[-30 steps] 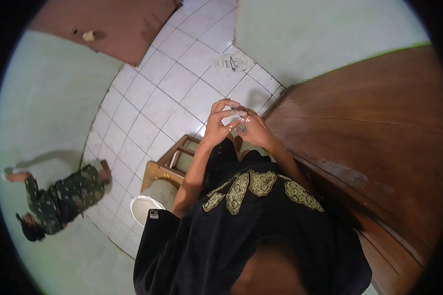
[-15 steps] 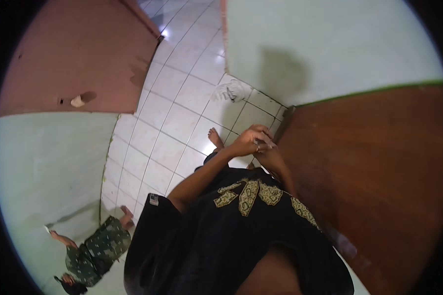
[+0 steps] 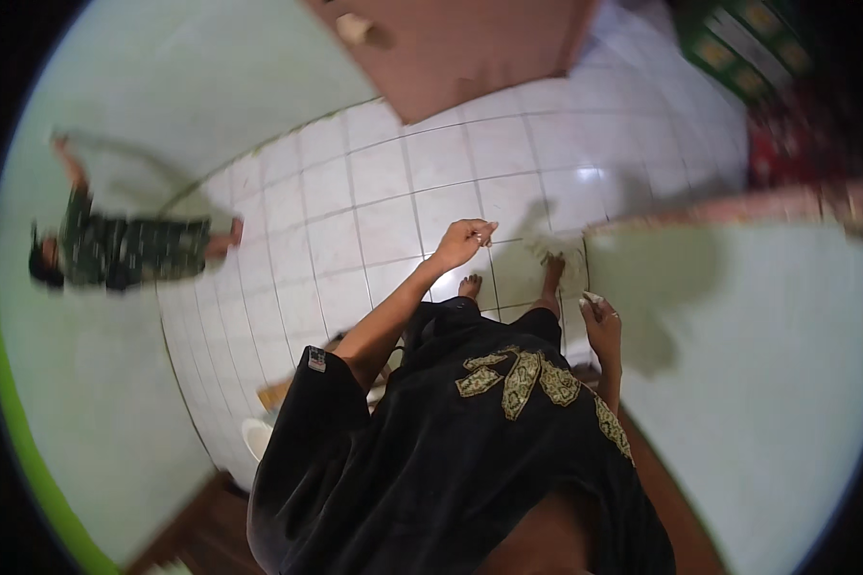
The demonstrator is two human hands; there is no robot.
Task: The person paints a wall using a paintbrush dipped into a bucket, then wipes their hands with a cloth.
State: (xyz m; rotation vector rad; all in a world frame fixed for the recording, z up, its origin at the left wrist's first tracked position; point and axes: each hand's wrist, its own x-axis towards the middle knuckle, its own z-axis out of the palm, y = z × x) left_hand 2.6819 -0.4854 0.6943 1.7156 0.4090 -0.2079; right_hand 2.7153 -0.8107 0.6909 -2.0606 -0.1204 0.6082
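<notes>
My left hand (image 3: 465, 241) is raised over the tiled floor ahead of my body, fingers pinched together. A pale bit shows at its fingertips, too small to name. On the right, beside the pale wall, my right hand (image 3: 602, 331) has its fingers closed around a small white crumpled piece (image 3: 592, 299). The two hands are well apart. On the floor below, a whitish, see-through crumpled bag (image 3: 573, 276) lies at my right foot (image 3: 552, 268), partly hidden by it. My left foot (image 3: 470, 286) shows beneath my left hand.
Another person (image 3: 134, 249) in dark green patterned clothes stands at the left, one arm raised to the wall. A brown door panel (image 3: 479, 57) juts in ahead. A green box (image 3: 748, 48) is at the far right. A white container (image 3: 256, 436) sits behind my left arm.
My body has turned right, and the view with it. My hands, close together before, have separated; the right one has moved to the right. The brown wooden surface has mostly left view.
</notes>
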